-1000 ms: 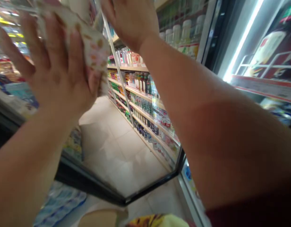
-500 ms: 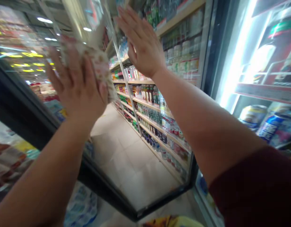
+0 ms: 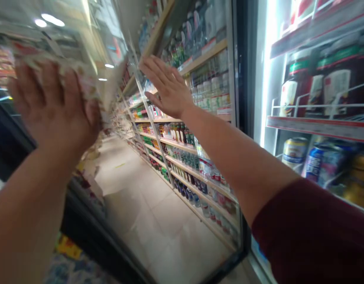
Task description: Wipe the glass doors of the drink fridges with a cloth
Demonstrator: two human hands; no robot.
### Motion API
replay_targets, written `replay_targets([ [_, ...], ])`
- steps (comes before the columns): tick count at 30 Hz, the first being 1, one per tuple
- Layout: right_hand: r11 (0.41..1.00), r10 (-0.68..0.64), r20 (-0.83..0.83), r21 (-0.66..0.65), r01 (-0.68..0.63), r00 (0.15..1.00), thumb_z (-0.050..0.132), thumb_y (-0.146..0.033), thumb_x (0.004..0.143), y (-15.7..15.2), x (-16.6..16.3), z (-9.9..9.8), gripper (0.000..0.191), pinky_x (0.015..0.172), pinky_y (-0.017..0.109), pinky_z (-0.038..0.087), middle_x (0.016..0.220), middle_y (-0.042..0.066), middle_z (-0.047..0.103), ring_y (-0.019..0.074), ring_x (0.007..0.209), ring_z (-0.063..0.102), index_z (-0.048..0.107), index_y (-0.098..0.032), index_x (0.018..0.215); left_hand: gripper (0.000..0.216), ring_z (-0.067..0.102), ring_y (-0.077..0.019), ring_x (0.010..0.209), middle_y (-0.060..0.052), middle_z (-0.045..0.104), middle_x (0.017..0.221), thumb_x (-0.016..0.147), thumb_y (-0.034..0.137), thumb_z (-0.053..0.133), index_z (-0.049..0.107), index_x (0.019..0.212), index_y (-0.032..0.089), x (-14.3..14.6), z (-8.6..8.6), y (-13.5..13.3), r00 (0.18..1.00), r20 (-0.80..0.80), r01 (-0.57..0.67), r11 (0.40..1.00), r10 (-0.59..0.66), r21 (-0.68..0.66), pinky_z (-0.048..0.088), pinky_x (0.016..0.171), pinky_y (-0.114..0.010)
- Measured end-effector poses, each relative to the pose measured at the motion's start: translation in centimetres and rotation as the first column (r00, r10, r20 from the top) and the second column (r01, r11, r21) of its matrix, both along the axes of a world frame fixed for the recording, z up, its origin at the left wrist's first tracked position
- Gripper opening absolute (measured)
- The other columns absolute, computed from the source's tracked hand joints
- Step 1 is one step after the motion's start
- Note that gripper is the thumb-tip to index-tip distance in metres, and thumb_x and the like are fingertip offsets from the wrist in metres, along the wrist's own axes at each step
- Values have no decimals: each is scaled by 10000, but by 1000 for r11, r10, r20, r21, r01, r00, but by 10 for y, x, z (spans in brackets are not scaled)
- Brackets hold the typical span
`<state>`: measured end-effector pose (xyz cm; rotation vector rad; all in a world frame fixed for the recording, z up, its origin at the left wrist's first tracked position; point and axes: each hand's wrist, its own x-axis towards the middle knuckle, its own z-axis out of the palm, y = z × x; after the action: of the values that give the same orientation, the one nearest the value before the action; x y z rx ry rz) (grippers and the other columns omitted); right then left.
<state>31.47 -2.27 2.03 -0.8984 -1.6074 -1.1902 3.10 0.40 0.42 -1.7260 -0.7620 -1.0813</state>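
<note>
My left hand [image 3: 56, 106] is spread flat over a pale cloth with a small coloured pattern [image 3: 86, 81], pressing it against the glass door [image 3: 158, 205]. The cloth shows above the fingers and beside the thumb; the rest lies hidden under the palm. My right hand [image 3: 170, 88] is raised farther right, fingers stretched out and thumb apart, holding nothing. Its palm faces the glass, though I cannot tell whether it touches. The door has a dark frame [image 3: 239, 252] and stands swung out from a lit drinks fridge [image 3: 314, 126].
Inside the fridge are dark bottles with green bands [image 3: 337, 85] and drink cans [image 3: 296, 152] on wire-fronted shelves. Through or in the glass appear long shelves of bottles [image 3: 184, 157] and a tiled floor [image 3: 129, 177]. Colourful packages [image 3: 68, 246] sit low at the left.
My left hand and the cloth have shifted left in view. My right hand sits slightly lower. The view has turned, showing more of the fridge shelves.
</note>
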Motion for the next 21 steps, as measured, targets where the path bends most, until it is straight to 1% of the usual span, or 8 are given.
replay_targets([
  [2, 999, 16, 7, 28, -16, 1000, 218, -429, 954, 3, 0, -2, 632, 1246, 404, 232, 1589, 11, 403, 205, 1508, 306, 478, -216, 1489, 804, -61, -322, 1554, 79, -116, 1686, 945, 449, 408, 21, 1618, 241, 5, -2, -2, 1000, -25, -2, 1000, 2, 14, -1, 1263, -605],
  [5, 995, 74, 8, 67, -74, 997, 138, -425, 953, 11, 1, -3, 660, 1235, 401, 246, 1573, -7, 425, 193, 1503, 311, 505, -229, 1465, 709, 85, -257, 1565, 40, 58, 1697, 983, 410, 398, 115, 1615, 258, 18, -18, -10, 942, -332, 59, 998, -51, 15, 130, 1274, -519],
  [7, 993, 94, 8, 66, -94, 996, 201, -390, 952, 15, 2, -4, 625, 1249, 405, 239, 1583, 1, 417, 162, 1508, 311, 481, -217, 1484, 655, 162, -224, 1555, 56, 131, 1686, 994, 412, 386, 181, 1603, 288, 15, -11, -11, 879, -474, 61, 998, -43, 23, 180, 1270, -463],
  [11, 994, 101, 4, 36, -101, 995, 293, -313, 941, 18, 2, -4, 600, 1269, 396, 226, 1592, 16, 410, 138, 1514, 304, 455, -203, 1507, 722, 93, -273, 1556, 58, 49, 1698, 973, 468, 317, 129, 1611, 186, -13, 38, 4, 987, -153, -42, 996, 53, 75, 95, 1283, -493],
  [14, 990, 135, -5, 44, -134, 991, 221, -333, 943, 19, 0, -5, 622, 1256, 384, 221, 1580, 25, 425, 147, 1524, 266, 485, -190, 1489, 762, 8, -297, 1555, 59, -58, 1694, 969, 469, 306, 41, 1615, 161, -17, 45, 10, 997, -1, -71, 994, 72, 86, 13, 1279, -504],
  [16, 985, 158, -10, 70, -157, 987, 128, -330, 941, 20, -1, -5, 668, 1235, 389, 236, 1555, 35, 454, 152, 1523, 247, 518, -176, 1461, 745, 26, -292, 1559, 42, -31, 1700, 976, 442, 352, 71, 1615, 180, -5, 31, 6, 986, -159, -31, 996, 45, 84, 56, 1270, -528],
  [18, 981, 174, -2, 89, -173, 985, 48, -322, 943, 20, -1, -5, 716, 1204, 402, 263, 1530, 44, 480, 159, 1524, 213, 549, -161, 1428, 690, 101, -249, 1560, 47, 59, 1698, 986, 419, 387, 152, 1605, 226, 5, 20, -2, 896, -443, 12, 997, 20, 70, 137, 1266, -503],
  [21, 981, 176, -5, 81, -175, 984, 127, -286, 953, 20, 0, -4, 646, 1219, 403, 272, 1537, 37, 478, 137, 1523, 235, 541, -172, 1436, 633, 154, -197, 1551, 83, 109, 1689, 991, 432, 370, 227, 1583, 259, 0, 40, -5, 825, -559, -19, 993, 82, 117, 159, 1273, -443],
])
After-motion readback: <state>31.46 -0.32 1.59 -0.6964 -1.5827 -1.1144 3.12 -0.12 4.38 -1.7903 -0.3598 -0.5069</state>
